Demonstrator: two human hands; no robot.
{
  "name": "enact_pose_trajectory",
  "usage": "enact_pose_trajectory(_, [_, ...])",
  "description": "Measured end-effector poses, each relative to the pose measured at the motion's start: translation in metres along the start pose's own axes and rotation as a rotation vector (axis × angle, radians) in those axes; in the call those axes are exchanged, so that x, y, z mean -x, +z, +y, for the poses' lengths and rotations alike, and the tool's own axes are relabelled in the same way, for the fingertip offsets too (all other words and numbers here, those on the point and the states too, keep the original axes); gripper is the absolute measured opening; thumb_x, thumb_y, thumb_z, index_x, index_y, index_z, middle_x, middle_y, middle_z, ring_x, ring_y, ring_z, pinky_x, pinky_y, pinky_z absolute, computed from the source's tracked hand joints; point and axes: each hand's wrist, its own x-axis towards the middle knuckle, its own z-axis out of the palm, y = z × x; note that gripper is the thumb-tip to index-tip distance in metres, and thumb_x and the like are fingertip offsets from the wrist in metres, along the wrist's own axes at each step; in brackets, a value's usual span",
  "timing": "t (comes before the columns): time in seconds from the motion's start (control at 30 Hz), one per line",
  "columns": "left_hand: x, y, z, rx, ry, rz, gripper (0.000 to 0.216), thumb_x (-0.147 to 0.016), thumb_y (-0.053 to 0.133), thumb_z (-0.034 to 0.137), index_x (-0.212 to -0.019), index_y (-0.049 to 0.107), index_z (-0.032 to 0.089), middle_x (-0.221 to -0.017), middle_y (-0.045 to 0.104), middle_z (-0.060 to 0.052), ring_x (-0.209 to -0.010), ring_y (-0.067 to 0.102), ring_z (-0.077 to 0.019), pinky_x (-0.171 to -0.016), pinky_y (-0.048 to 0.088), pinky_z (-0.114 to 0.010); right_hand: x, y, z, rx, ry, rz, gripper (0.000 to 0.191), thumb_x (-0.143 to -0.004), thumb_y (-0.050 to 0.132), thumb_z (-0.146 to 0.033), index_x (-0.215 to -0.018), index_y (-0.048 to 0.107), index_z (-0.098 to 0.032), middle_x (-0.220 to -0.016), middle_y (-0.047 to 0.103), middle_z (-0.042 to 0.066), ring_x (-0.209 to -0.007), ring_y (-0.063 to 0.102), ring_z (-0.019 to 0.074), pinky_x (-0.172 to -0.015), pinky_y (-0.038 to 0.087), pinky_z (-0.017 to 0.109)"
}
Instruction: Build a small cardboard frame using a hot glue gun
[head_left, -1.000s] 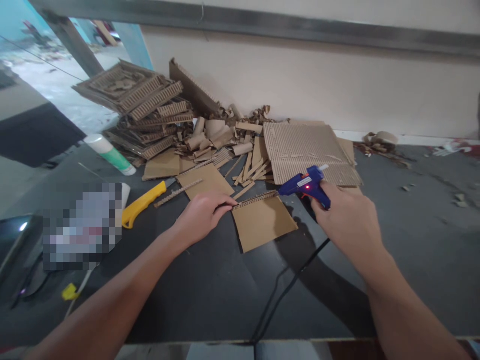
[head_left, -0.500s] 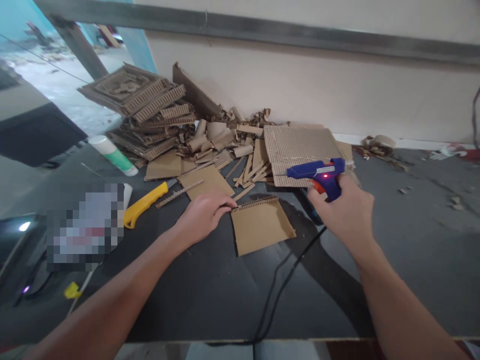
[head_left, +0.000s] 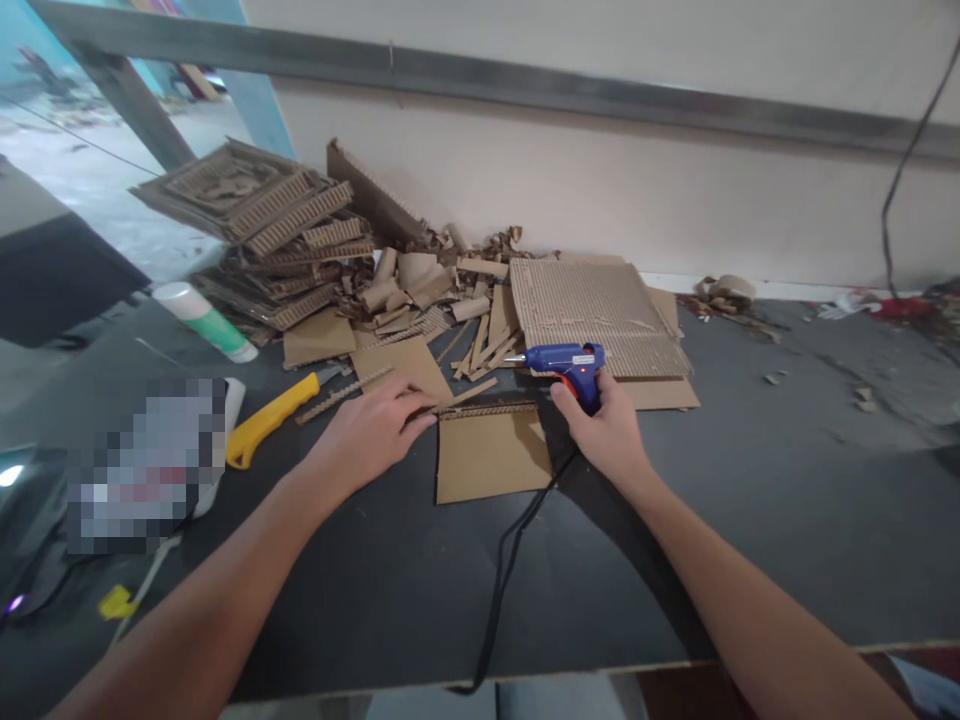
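Blue glue gun [head_left: 559, 358] — wrapped firmly in my right hand [head_left: 611, 425], just beyond the cardboard square [head_left: 491, 460] | left hand [head_left: 379, 420] at corrugated strip [head_left: 491, 410] end, pinch unclear | I'd hold strip flush, nozzle [head_left: 516, 358] off skin

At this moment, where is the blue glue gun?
In the head view, the blue glue gun is just right of centre, in the right hand's grip, by the ridged cardboard sheet.

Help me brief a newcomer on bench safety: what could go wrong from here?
The blue glue gun in the right grip shows a red light, so its nozzle may be hot and could burn the left grip. Its cable, reaching the near edge of the table, might snag. The yellow-handled knife, seemingly uncovered, could cut.
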Motion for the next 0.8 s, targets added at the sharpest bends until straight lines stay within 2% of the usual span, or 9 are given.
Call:
enact_pose_trajectory(0.2, [0.004,0.003,0.014,-0.195,-0.064,0.006,0.029,-0.096,0.045,0.026,-0.090,0.073,0.019,-0.090,0.068,-0.008,-0.074,0.067,-0.0221,-0.057,0.045,-0.029,0.002,0.000,-0.006,0.022,0.019,-0.036,0.044,-0.078,0.065,-0.049,-0.106,0.064,-0.016,-0.074,0.065,0.002,-0.060,0.054,0.0156,-0.060,0.047,0.031])
enact_pose_trajectory(0.43, [0.004,-0.004,0.014,-0.154,-0.191,0.151,0.029,-0.099,0.040,0.028,-0.095,0.065,0.013,-0.102,0.067,-0.010,-0.080,0.066,-0.0219,-0.055,0.043,-0.029,0.003,0.001,-0.005,-0.063,0.046,-0.030,0.041,-0.080,0.064,-0.050,-0.104,0.062,-0.017,-0.064,0.057,-0.002,-0.055,0.050,0.0141,-0.054,0.044,0.029])
enact_pose_trajectory(0.53, [0.003,-0.004,0.016,0.013,-0.085,0.167,0.028,-0.101,0.039,0.030,-0.098,0.063,0.015,-0.105,0.066,-0.008,-0.085,0.066,-0.0194,-0.061,0.046,-0.027,0.002,-0.002,-0.008,-0.065,0.085,-0.037,0.044,-0.070,0.075,-0.050,-0.097,0.061,-0.019,-0.061,0.052,-0.005,-0.055,0.047,0.0129,-0.054,0.043,0.028])
enact_pose_trajectory(0.63, [0.003,0.003,0.022,0.119,0.026,0.140,0.025,-0.101,0.041,0.032,-0.100,0.062,0.019,-0.106,0.067,-0.004,-0.082,0.065,-0.0161,-0.062,0.046,-0.025,0.001,-0.005,-0.013,-0.042,0.117,-0.055,0.048,-0.060,0.083,-0.051,-0.089,0.061,-0.019,-0.061,0.052,-0.006,-0.056,0.046,0.0120,-0.055,0.042,0.027])
enact_pose_trajectory(0.8, [0.003,0.013,0.026,0.097,0.083,0.120,0.023,-0.101,0.043,0.030,-0.099,0.063,0.018,-0.105,0.066,-0.004,-0.086,0.065,-0.0179,-0.062,0.046,-0.026,0.001,-0.002,-0.011,-0.052,0.160,-0.142,0.049,-0.062,0.081,-0.053,-0.091,0.063,-0.019,-0.068,0.060,-0.002,-0.061,0.052,0.0146,-0.058,0.045,0.029])
